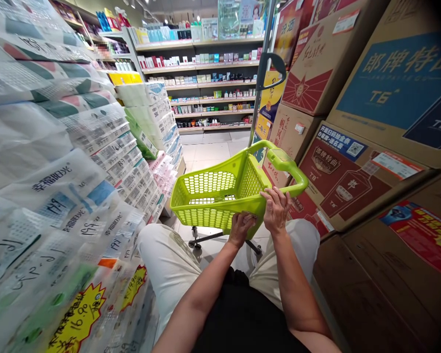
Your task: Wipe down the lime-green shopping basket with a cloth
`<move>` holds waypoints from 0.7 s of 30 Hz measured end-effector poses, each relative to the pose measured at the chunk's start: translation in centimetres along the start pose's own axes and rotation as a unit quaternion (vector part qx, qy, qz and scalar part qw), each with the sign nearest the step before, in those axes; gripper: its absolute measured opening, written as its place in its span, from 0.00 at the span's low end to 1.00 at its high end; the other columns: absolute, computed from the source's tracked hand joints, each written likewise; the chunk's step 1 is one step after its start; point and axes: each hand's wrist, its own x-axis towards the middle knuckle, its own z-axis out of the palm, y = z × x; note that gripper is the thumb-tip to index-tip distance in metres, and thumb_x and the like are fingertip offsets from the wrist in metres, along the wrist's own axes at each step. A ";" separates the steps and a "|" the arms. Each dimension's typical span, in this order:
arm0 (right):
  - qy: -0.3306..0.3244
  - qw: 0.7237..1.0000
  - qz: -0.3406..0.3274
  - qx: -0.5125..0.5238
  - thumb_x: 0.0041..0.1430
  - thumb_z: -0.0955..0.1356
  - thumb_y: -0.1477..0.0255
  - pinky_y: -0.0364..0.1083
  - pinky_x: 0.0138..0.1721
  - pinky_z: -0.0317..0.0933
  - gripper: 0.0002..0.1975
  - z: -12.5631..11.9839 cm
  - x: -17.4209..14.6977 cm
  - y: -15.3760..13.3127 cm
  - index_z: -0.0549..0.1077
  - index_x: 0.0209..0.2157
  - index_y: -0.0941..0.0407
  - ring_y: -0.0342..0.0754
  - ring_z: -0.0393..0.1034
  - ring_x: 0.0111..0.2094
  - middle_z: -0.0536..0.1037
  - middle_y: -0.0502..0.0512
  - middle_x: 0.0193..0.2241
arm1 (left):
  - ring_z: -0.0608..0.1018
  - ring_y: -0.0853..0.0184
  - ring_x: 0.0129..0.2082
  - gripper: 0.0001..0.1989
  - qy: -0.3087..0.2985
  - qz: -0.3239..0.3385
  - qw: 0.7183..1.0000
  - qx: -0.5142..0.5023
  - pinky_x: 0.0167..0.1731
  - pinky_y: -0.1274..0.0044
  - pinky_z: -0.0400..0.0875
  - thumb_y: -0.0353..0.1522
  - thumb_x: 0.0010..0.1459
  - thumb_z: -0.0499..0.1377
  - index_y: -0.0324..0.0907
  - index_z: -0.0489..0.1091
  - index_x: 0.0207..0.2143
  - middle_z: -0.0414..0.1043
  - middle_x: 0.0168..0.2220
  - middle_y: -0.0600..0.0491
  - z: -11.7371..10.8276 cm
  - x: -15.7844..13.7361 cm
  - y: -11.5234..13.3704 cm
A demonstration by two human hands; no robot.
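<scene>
A lime-green plastic shopping cart (pixel 206 215) with perforated walls stands turned sideways before my knees. My left hand (pixel 241 228) is closed against the outside of its near wall, low by the rear corner. What lies under those fingers is mostly hidden; a small pale, crumpled patch shows there. My right hand (pixel 276 208) holds the upper rim just below the cart's handle (pixel 292 171), its fingers bent over the edge. The basket has nothing visible inside. Below it are the dark legs and casters (pixel 195 243).
Plastic-wrapped tissue packs (pixel 106 166) are piled high on the left, with yellow price tags (pixel 79 314). Cardboard liquor cartons (pixel 347 176) form a wall on the right. A grey pole with a loop handle (pixel 271 71) stands behind the cart. Stocked shelves (pixel 206 66) close off the aisle.
</scene>
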 end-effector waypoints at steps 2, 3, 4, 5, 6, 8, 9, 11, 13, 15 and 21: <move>0.003 1.000 0.000 0.004 0.73 0.52 0.68 0.63 0.72 0.39 0.25 0.0 0.0 0.0 0.78 0.53 0.50 0.53 0.61 0.67 0.79 0.54 0.57 | 0.68 0.57 0.54 0.13 0.008 0.002 1.000 0.001 0.51 0.64 0.76 0.29 0.65 0.62 0.53 0.80 0.48 0.70 0.53 0.46 0.1 -0.1 0.0; 0.003 1.000 -0.001 0.006 0.73 0.53 0.68 0.63 0.72 0.39 0.25 0.0 0.0 -0.1 0.78 0.53 0.50 0.53 0.61 0.67 0.79 0.54 0.57 | 0.68 0.57 0.54 0.13 0.011 0.004 1.000 0.001 0.51 0.63 0.76 0.29 0.65 0.62 0.52 0.80 0.48 0.70 0.53 0.46 0.1 -0.1 -0.1; 0.003 1.000 0.000 0.007 0.73 0.53 0.68 0.63 0.72 0.38 0.25 -0.1 0.0 -0.1 0.78 0.53 0.50 0.53 0.61 0.67 0.78 0.54 0.57 | 0.68 0.57 0.54 0.14 0.012 0.006 1.000 0.000 0.51 0.63 0.76 0.28 0.65 0.62 0.52 0.80 0.49 0.70 0.54 0.45 0.2 -0.1 -0.1; 0.002 1.000 0.000 0.008 0.73 0.53 0.68 0.63 0.72 0.38 0.25 -0.1 0.0 -0.1 0.78 0.53 0.50 0.53 0.61 0.67 0.78 0.54 0.57 | 0.68 0.57 0.55 0.14 0.011 0.006 1.000 -0.001 0.51 0.63 0.76 0.28 0.64 0.62 0.53 0.80 0.49 0.70 0.54 0.45 0.2 -0.2 -0.1; 0.000 1.000 0.000 0.009 0.73 0.53 0.68 0.63 0.72 0.38 0.25 -0.1 0.0 -0.1 0.78 0.54 0.50 0.53 0.61 0.67 0.78 0.54 0.57 | 0.68 0.57 0.55 0.15 0.008 0.005 1.000 -0.003 0.51 0.63 0.76 0.28 0.64 0.62 0.53 0.80 0.49 0.70 0.54 0.45 0.2 -0.2 -0.1; -0.003 1.000 0.001 0.009 0.73 0.53 0.69 0.63 0.73 0.38 0.25 -0.1 0.0 0.0 0.78 0.54 0.50 0.53 0.61 0.67 0.78 0.54 0.57 | 0.69 0.57 0.55 0.15 0.000 0.002 1.000 -0.005 0.51 0.62 0.76 0.28 0.64 0.63 0.53 0.80 0.49 0.70 0.54 0.45 0.2 -0.2 -0.1; -0.003 1.000 0.002 0.009 0.73 0.53 0.69 0.63 0.73 0.38 0.25 -0.1 0.0 0.0 0.78 0.54 0.50 0.53 0.61 0.67 0.78 0.54 0.57 | 0.69 0.57 0.55 0.15 -0.001 0.001 1.000 -0.005 0.51 0.62 0.76 0.28 0.64 0.63 0.53 0.80 0.49 0.70 0.54 0.45 0.2 -0.2 -0.1; -0.002 1.000 0.002 0.007 0.73 0.52 0.69 0.63 0.73 0.38 0.25 -0.1 0.0 0.0 0.78 0.54 0.50 0.53 0.61 0.67 0.78 0.54 0.57 | 0.68 0.57 0.55 0.15 -0.001 0.002 1.000 -0.002 0.51 0.63 0.75 0.28 0.63 0.63 0.53 0.80 0.49 0.70 0.54 0.45 0.2 -0.3 -0.1; -0.002 1.000 0.001 0.005 0.73 0.52 0.68 0.63 0.73 0.38 0.25 -0.1 0.0 -0.1 0.78 0.54 0.50 0.53 0.61 0.67 0.78 0.54 0.57 | 0.67 0.57 0.56 0.15 0.007 0.008 1.000 0.000 0.51 0.64 0.75 0.27 0.63 0.63 0.52 0.80 0.49 0.70 0.54 0.45 0.2 -0.3 -0.1; -0.001 1.000 0.000 0.004 0.73 0.52 0.68 0.63 0.73 0.38 0.25 -0.1 0.0 -0.1 0.78 0.54 0.50 0.53 0.61 0.67 0.78 0.54 0.57 | 0.66 0.56 0.56 0.15 0.017 0.016 1.000 0.001 0.52 0.65 0.75 0.27 0.63 0.63 0.52 0.80 0.49 0.70 0.54 0.45 0.2 -0.4 -0.1; 0.003 1.000 -0.002 0.003 0.73 0.52 0.69 0.63 0.72 0.38 0.25 -0.1 0.0 -0.1 0.78 0.54 0.50 0.53 0.61 0.67 0.78 0.54 0.57 | 0.68 0.57 0.56 0.15 0.004 0.008 1.000 0.004 0.51 0.64 0.76 0.27 0.63 0.64 0.53 0.80 0.49 0.71 0.53 0.46 0.2 -0.4 -0.1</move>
